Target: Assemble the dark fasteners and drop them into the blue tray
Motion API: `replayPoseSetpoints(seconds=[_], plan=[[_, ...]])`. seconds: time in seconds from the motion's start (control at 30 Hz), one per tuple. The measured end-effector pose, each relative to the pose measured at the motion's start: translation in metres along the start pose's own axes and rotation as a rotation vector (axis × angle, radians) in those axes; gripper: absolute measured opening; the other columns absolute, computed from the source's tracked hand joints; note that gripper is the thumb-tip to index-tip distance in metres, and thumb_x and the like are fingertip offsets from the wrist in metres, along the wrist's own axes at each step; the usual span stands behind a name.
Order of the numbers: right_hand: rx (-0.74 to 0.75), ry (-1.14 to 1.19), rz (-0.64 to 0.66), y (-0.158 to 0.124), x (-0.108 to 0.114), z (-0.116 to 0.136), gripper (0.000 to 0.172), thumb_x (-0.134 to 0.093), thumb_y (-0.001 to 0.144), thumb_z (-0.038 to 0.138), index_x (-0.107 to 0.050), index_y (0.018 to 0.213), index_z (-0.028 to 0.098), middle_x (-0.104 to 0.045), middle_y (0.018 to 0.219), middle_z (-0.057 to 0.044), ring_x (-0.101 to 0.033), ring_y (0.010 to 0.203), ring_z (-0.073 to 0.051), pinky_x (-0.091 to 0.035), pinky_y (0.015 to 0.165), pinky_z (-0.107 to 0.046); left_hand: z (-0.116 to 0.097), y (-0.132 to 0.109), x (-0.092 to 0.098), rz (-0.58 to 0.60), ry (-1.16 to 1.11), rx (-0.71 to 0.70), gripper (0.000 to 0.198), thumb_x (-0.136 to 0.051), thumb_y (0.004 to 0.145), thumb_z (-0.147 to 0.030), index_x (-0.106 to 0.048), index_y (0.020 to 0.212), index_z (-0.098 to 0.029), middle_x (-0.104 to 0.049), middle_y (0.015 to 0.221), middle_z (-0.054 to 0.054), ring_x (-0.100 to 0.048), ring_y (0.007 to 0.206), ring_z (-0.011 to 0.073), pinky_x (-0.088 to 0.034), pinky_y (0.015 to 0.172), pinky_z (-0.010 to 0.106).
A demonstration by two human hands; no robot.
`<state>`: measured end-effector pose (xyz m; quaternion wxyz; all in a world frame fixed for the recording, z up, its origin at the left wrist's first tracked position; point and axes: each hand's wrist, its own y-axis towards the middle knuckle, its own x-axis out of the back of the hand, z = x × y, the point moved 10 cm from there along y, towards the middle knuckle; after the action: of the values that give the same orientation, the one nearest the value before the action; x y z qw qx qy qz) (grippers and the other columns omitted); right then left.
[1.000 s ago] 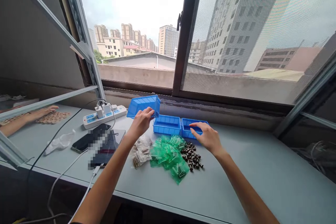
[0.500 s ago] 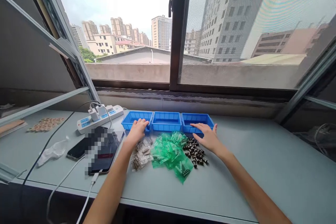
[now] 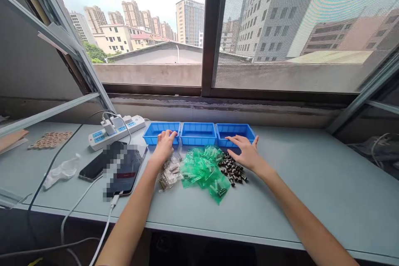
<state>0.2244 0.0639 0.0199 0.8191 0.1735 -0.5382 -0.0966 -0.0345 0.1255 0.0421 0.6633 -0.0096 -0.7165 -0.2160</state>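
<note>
Three blue trays stand in a row under the window: left tray (image 3: 154, 129), middle tray (image 3: 198, 131), right tray (image 3: 234, 129). My left hand (image 3: 163, 145) rests on the left tray's front edge, fingers curled over the rim. My right hand (image 3: 245, 150) lies flat, fingers spread, on the right tray's front edge. In front of the trays lie clear bags (image 3: 170, 172) of small parts, a heap of green bags (image 3: 204, 171) and a pile of dark screws (image 3: 234, 170).
A power strip (image 3: 116, 130) with chargers, two phones (image 3: 120, 165), cables and a crumpled plastic bag (image 3: 62, 171) lie at left. Wooden pieces (image 3: 50, 140) sit far left. The grey table (image 3: 311, 191) runs to a window ledge behind.
The left tray, held tilted a second ago, now lies flat in line with the others. Both hands stay on the tray edges. The view has tilted slightly.
</note>
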Motion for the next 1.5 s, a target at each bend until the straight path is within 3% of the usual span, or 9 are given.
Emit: replayPoseSetpoints(seconds=[0.27, 0.4, 0.47, 0.6, 0.7, 0.97, 1.17, 1.37, 1.5], plan=[[0.020, 0.013, 0.029, -0.001, 0.001, 0.007, 0.045, -0.050, 0.078, 0.027, -0.059, 0.122, 0.028, -0.061, 0.119, -0.010, -0.047, 0.121, -0.033, -0.002, 0.099, -0.077, -0.005, -0.002, 0.017, -0.040, 0.000, 0.017, 0.046, -0.039, 0.067, 0.001, -0.061, 0.102, -0.018, -0.059, 0.112, 0.014, -0.053, 0.108, 0.0307, -0.038, 0.093, 0.046], [0.045, 0.010, 0.032, -0.001, -0.001, 0.013, 0.048, -0.049, 0.079, 0.025, -0.056, 0.126, 0.027, -0.058, 0.126, -0.011, -0.045, 0.123, -0.033, -0.004, 0.100, -0.077, -0.017, -0.005, 0.035, -0.102, -0.039, 0.018, 0.050, -0.046, 0.066, -0.009, -0.055, 0.115, -0.015, -0.057, 0.121, 0.015, -0.048, 0.117, 0.0326, -0.035, 0.098, 0.047], [0.064, 0.003, 0.009, -0.001, 0.000, 0.017, 0.050, -0.049, 0.079, 0.026, -0.053, 0.129, 0.027, -0.054, 0.131, -0.012, -0.045, 0.123, -0.033, -0.007, 0.100, -0.076, -0.033, -0.007, 0.038, -0.120, -0.113, -0.059, 0.054, -0.046, 0.071, -0.015, -0.050, 0.125, -0.018, -0.051, 0.131, 0.013, -0.043, 0.125, 0.0303, -0.031, 0.103, 0.047], [0.069, -0.006, -0.079, 0.000, 0.009, 0.017, 0.047, -0.051, 0.080, 0.033, -0.056, 0.126, 0.026, -0.053, 0.132, -0.012, -0.046, 0.123, -0.033, -0.013, 0.102, -0.074, -0.074, -0.013, 0.017, 0.037, -0.265, -0.299, 0.051, -0.040, 0.085, -0.024, -0.041, 0.136, -0.024, -0.039, 0.145, 0.006, -0.029, 0.137, 0.0261, -0.027, 0.109, 0.046], [0.011, -0.053, -0.140, 0.000, 0.017, 0.006, 0.039, -0.050, 0.082, 0.036, -0.063, 0.117, 0.026, -0.054, 0.129, -0.013, -0.044, 0.124, -0.035, -0.018, 0.101, -0.073, -0.085, -0.016, 0.001, 0.106, -0.290, -0.338, 0.050, -0.041, 0.090, -0.032, -0.039, 0.139, -0.024, -0.038, 0.146, 0.006, -0.023, 0.139, 0.0270, -0.024, 0.112, 0.047], [-0.070, -0.013, -0.109, 0.003, 0.016, -0.014, 0.036, -0.038, 0.089, 0.023, -0.068, 0.109, 0.025, -0.066, 0.108, -0.010, -0.057, 0.105, -0.030, -0.029, 0.098, -0.069, -0.086, -0.014, 0.001, 0.089, -0.281, -0.331, 0.046, -0.041, 0.092, -0.038, -0.045, 0.134, -0.021, -0.051, 0.129, 0.009, -0.043, 0.124, 0.0250, -0.025, 0.112, 0.048], [-0.053, 0.000, -0.154, 0.001, 0.019, -0.012, 0.035, -0.040, 0.090, 0.022, -0.069, 0.107, 0.026, -0.067, 0.101, -0.009, -0.059, 0.099, -0.029, -0.030, 0.098, -0.067, -0.085, -0.013, 0.002, 0.066, -0.309, -0.331, 0.044, -0.044, 0.090, -0.038, -0.046, 0.131, -0.022, -0.050, 0.127, 0.009, -0.040, 0.127, 0.0258, -0.022, 0.113, 0.049], [-0.057, 0.014, -0.208, -0.001, 0.019, -0.012, 0.033, -0.040, 0.092, 0.024, -0.071, 0.103, 0.027, -0.068, 0.098, -0.008, -0.059, 0.095, -0.028, -0.030, 0.097, -0.066, -0.083, -0.011, 0.005, 0.052, -0.366, -0.310, 0.039, -0.045, 0.090, -0.037, -0.050, 0.124, -0.019, -0.055, 0.112, 0.009, -0.050, 0.113, 0.0238, -0.023, 0.112, 0.050], [-0.044, 0.027, -0.245, -0.002, 0.020, -0.010, 0.035, -0.038, 0.093, 0.027, -0.072, 0.102, 0.025, -0.068, 0.096, -0.008, -0.059, 0.093, -0.027, -0.027, 0.098, -0.066, -0.083, -0.011, 0.007, 0.039, -0.388, -0.327, 0.037, -0.045, 0.090, -0.039, -0.051, 0.123, -0.021, -0.054, 0.116, 0.009, -0.047, 0.118, 0.0247, -0.021, 0.113, 0.050]])
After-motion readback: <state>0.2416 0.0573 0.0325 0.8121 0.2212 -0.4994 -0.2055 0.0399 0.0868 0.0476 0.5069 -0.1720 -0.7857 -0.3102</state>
